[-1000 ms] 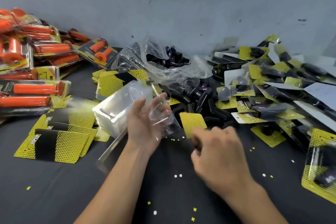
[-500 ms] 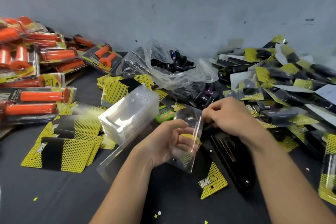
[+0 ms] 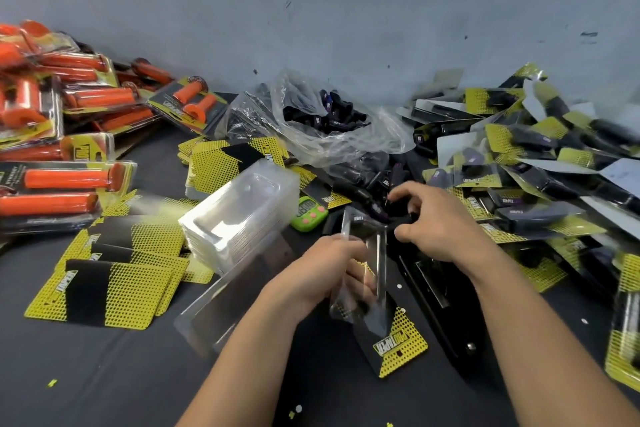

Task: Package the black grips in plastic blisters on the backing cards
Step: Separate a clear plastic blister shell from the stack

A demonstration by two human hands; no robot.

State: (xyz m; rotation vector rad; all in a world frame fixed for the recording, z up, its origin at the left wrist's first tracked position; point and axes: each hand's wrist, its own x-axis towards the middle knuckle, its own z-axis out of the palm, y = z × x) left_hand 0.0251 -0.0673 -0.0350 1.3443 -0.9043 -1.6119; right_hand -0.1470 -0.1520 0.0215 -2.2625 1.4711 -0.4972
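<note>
Head view: my left hand (image 3: 323, 269) grips a clear blister (image 3: 375, 255) upright near centre; my right hand (image 3: 438, 227) pinches a black grip (image 3: 398, 213) at the pile (image 3: 363, 180) just beyond. Loading step, I judge: next it must slide in squarely, then the blister seats on the backing card (image 3: 398, 347) beneath.

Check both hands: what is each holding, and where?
Left hand grips the clear blister by its left long edge. Right hand pinches a black grip near the blister's top end; which part of the grip cannot be told.
</note>
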